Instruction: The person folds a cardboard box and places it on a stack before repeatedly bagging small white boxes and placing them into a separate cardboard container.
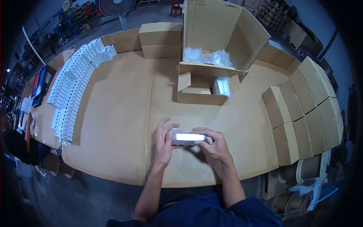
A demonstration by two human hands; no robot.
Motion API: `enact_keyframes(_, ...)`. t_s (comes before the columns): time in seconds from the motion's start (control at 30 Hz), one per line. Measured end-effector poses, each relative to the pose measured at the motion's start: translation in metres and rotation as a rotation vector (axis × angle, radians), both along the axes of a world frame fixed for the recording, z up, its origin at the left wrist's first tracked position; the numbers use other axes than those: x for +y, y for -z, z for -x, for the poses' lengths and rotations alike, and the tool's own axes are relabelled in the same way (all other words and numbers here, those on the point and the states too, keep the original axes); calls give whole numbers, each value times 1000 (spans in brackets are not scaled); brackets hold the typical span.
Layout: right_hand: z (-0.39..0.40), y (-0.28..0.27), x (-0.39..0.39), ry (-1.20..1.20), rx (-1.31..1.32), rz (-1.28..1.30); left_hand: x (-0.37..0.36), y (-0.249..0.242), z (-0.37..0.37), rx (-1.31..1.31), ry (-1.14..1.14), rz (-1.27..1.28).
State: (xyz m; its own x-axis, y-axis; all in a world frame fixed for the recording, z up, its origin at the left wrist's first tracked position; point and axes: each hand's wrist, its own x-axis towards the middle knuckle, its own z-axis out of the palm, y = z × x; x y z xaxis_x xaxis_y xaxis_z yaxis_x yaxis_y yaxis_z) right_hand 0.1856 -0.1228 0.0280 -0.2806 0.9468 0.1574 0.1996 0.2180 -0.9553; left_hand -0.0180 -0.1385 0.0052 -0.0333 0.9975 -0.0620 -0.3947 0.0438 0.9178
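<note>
A small white box [189,137], partly in clear plastic wrap, is held above the cardboard-covered table [121,113]. My right hand [214,145] grips its right end between thumb and fingers. At the left end is my left hand [164,143], its fingers spread and raised, with the palm side close against the wrap. Beyond the hands stands an open carton [202,99] with a wrapped item [222,86] inside at its right end. Behind it, a larger open carton [215,26] holds clear plastic bags [206,56].
Stacked small white boxes [72,87] form a long curved row on the left. Closed brown cartons [298,113] are stacked at the right, and another carton [160,39] sits at the back. At the far left edge is a co-worker's arm [28,130].
</note>
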Motion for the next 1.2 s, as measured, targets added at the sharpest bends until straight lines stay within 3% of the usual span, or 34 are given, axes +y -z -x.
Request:
enact_keyframes(0.17,-6,2,2,-16,-21,-125,1,7,15,253,240,-263)
enact_keyframes(0.33,-10,-19,2,58,-347,-353,6,5,16,264,290,-150)
enact_keyframes(0.53,-20,-46,7,-165,-768,-472,21,-10,16,404,324,-183)
enact_keyframes(0.63,-27,-48,20,-226,-691,-515,29,-12,19,430,371,-192)
enact_keyframes(0.7,-32,-54,31,-185,-544,-512,36,-11,16,320,366,-166)
enact_keyframes(0.8,-41,-61,45,16,-455,-529,52,-26,18,549,201,-154)
enact_keyframes(0.9,-42,-71,65,283,-395,-588,77,-27,28,1014,130,-357)
enact_keyframes(1.0,-41,-66,86,479,-409,-662,96,-24,30,1171,160,-391)
enact_keyframes(1.2,-30,-35,117,572,-481,-703,114,-17,23,1302,155,-441)
